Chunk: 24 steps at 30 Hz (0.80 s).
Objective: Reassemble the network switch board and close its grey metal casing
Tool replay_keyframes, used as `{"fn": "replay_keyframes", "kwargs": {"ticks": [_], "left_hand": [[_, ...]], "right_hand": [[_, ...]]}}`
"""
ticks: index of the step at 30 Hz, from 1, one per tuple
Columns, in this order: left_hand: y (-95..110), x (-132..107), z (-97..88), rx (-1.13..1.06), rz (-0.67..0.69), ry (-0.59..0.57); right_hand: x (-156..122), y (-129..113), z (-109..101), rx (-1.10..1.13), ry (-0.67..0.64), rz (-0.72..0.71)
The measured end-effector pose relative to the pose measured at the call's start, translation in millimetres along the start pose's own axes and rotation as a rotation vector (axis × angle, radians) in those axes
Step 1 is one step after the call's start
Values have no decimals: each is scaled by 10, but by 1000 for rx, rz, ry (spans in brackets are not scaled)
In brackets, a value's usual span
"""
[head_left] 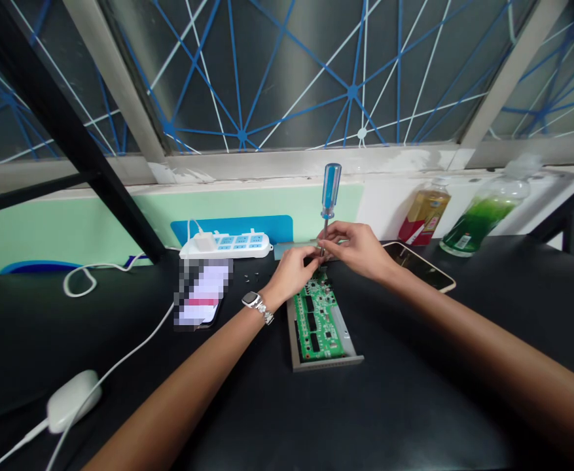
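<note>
A green circuit board (319, 320) lies in a grey metal tray (326, 362) on the black table. A screwdriver (330, 190) with a clear blue handle stands upright over the board's far end. My right hand (360, 247) is pinched round its shaft just below the handle. My left hand (294, 271), with a watch on the wrist, has its fingers closed at the lower shaft near the tip, right above the board. The tip itself is hidden by the fingers.
A white power strip (228, 245) with a cable sits behind a phone (202, 297). Another phone (421, 265) lies right of my hands. Two bottles, amber (424, 216) and green (480, 219), lean against the wall. Small screws (252, 273) lie near the strip. A white adapter (73, 399) rests front left.
</note>
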<state>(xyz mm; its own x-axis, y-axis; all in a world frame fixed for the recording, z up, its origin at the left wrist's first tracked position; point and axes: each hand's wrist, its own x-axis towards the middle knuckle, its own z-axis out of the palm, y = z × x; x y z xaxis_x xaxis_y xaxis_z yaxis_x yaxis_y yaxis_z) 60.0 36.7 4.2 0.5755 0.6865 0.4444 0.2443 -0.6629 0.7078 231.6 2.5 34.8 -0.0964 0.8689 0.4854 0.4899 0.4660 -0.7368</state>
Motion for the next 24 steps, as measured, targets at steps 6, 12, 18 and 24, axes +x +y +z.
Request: {"fn": "replay_keyframes", "kwargs": {"ticks": [6, 12, 18, 24], "left_hand": [[2, 5, 2, 15, -21, 30], [34, 6, -7, -3, -27, 62], [36, 8, -5, -32, -8, 42], [40, 11, -3, 19, -2, 26]], "right_hand": [[3, -6, -10, -6, 19, 3], [10, -28, -13, -5, 70, 19], [14, -29, -24, 1, 45, 22], [13, -8, -19, -4, 22, -7]]}}
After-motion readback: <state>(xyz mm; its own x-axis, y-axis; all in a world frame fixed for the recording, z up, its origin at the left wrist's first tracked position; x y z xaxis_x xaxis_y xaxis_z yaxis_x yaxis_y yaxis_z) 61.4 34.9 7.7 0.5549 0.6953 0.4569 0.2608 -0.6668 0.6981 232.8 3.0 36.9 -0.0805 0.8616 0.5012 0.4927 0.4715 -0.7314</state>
